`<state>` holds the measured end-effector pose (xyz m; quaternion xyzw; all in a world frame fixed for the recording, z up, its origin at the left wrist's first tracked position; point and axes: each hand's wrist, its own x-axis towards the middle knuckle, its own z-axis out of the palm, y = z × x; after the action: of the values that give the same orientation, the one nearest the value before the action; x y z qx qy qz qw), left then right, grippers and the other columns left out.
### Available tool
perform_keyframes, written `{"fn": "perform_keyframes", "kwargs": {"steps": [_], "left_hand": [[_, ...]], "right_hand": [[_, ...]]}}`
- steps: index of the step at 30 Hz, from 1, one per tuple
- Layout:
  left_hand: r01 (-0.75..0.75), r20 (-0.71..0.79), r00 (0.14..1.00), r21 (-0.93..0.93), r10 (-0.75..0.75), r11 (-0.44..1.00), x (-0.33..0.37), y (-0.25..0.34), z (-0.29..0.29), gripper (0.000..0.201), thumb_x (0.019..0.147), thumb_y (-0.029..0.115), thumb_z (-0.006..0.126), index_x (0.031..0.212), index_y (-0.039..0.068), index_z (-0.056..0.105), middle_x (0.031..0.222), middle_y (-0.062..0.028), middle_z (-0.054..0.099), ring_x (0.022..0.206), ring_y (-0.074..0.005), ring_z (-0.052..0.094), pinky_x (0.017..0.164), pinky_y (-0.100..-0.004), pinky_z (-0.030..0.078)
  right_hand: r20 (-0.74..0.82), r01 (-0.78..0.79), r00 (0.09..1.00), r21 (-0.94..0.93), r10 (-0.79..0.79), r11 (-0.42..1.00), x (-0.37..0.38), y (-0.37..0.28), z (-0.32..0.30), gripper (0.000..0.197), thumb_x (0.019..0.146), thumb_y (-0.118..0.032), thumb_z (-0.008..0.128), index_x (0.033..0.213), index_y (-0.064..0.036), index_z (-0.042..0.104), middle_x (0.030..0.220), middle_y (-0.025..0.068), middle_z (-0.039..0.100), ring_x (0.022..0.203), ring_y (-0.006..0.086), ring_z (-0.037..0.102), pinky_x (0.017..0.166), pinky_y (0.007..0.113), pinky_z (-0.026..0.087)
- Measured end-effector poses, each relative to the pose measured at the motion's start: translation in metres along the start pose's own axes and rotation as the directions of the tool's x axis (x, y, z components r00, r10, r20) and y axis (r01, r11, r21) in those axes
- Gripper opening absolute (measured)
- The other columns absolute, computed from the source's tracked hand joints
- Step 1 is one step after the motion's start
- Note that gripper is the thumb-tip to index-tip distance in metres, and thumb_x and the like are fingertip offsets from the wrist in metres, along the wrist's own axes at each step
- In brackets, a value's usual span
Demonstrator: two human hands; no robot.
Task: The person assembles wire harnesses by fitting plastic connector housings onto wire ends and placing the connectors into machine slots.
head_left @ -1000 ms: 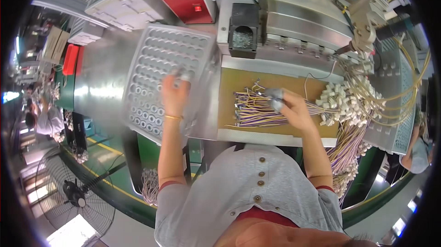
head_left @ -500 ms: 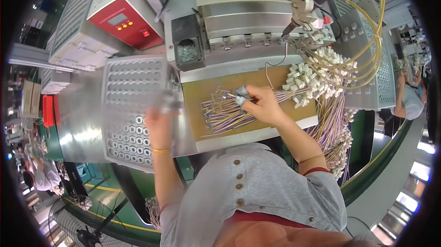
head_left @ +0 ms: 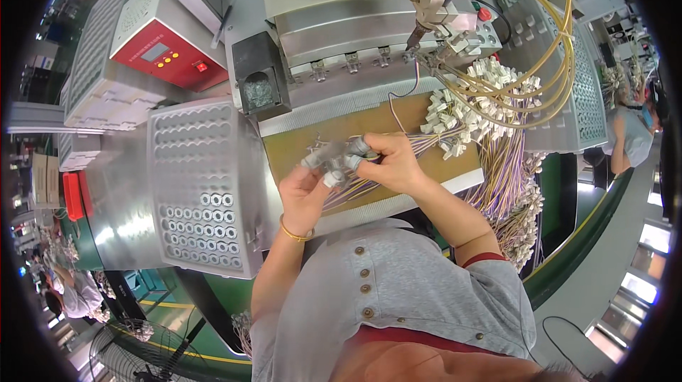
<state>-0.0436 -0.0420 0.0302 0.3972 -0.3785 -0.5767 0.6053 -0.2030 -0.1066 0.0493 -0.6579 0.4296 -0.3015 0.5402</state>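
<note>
Both my hands meet over the brown work board [head_left: 288, 156], their fingertips wrapped in grey covers. With thumb and finger, my right hand [head_left: 391, 163] pinches the ends of thin yellow and purple wires [head_left: 426, 142], which trail right to white connectors [head_left: 465, 116]. Close beside it, my left hand [head_left: 302, 194] has thumb and fingers curled together; what sits between them is blurred. More wires [head_left: 355, 194] lie on the board beneath my hands. To the left, a pale plastic tray [head_left: 192, 142] has several rows of small ring-shaped parts [head_left: 202, 229] in its nearer half.
Behind the board stands a metal machine [head_left: 348, 16] with a soldering-type head [head_left: 419, 34] and looping yellow tubes [head_left: 568, 41]. A dark box [head_left: 259, 62] sits at its left, near a red-fronted control unit [head_left: 167, 52]. Wire bundles [head_left: 501, 169] hang off the right edge. Another person [head_left: 629, 133] is far right.
My left hand has come from above the tray rightward to my right hand's fingertips. My right hand keeps its pinch on the wires. The whole view has shifted slightly.
</note>
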Motion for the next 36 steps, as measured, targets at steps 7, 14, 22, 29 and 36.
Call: {"fn": "perform_keyframes", "kwargs": {"steps": [7,14,22,29,36], "left_hand": [[-0.044,-0.031,0.998,0.206,0.051,0.978,0.006,0.008,0.012,0.023,0.077,0.001,0.058,0.099,-0.003,0.057,0.092,-0.007,0.06,0.079,-0.0114,0.057,0.066,-0.0229,0.047],[0.166,-0.12,0.971,-0.291,-0.209,0.942,0.018,0.004,0.016,0.022,0.081,0.008,0.053,0.101,0.0,0.055,0.091,-0.0046,0.059,0.069,-0.0091,0.055,0.052,-0.0201,0.043],[-0.322,0.256,0.944,0.851,0.208,0.414,0.038,-0.043,0.008,0.037,0.071,0.004,0.057,0.108,0.005,0.053,0.082,-0.0111,0.054,0.072,-0.0219,0.052,0.064,-0.0321,0.043],[-0.268,0.234,0.963,0.767,0.136,0.583,0.042,-0.037,0.005,0.015,0.067,0.004,0.058,0.08,0.006,0.063,0.06,-0.0103,0.053,0.054,-0.0243,0.05,0.05,-0.0319,0.04],[-0.026,0.208,0.957,0.756,-0.202,0.654,0.028,0.009,-0.027,0.025,0.072,0.004,0.061,0.096,0.005,0.062,0.069,-0.006,0.06,0.06,-0.0059,0.052,0.055,-0.0206,0.043]], "right_hand": [[0.123,0.194,0.976,-0.105,-0.181,0.975,0.002,-0.012,-0.004,0.009,0.065,-0.004,0.058,0.068,0.0013,0.052,0.052,0.0004,0.045,0.051,0.0026,0.038,0.044,0.022,0.033],[-0.016,0.096,0.995,0.131,-0.095,0.987,0.004,0.0,0.005,0.01,0.072,-0.003,0.055,0.081,0.0001,0.055,0.058,-0.0021,0.051,0.052,0.0015,0.042,0.046,0.019,0.034],[-0.469,-0.121,0.824,0.406,0.319,0.906,0.018,-0.001,-0.046,0.005,0.074,-0.006,0.056,0.077,-0.0019,0.055,0.063,0.0006,0.052,0.051,0.0058,0.047,0.044,0.02,0.038],[-0.759,0.349,0.616,0.502,0.209,0.791,0.045,0.057,-0.095,0.012,0.079,-0.005,0.05,0.068,-0.0057,0.044,0.055,0.0016,0.043,0.042,0.0106,0.041,0.036,0.023,0.033],[-0.692,0.326,0.695,0.544,0.194,0.773,0.057,0.058,-0.093,0.015,0.082,-0.011,0.048,0.069,-0.0038,0.045,0.058,0.006,0.047,0.046,0.0167,0.048,0.041,0.029,0.042]]}}
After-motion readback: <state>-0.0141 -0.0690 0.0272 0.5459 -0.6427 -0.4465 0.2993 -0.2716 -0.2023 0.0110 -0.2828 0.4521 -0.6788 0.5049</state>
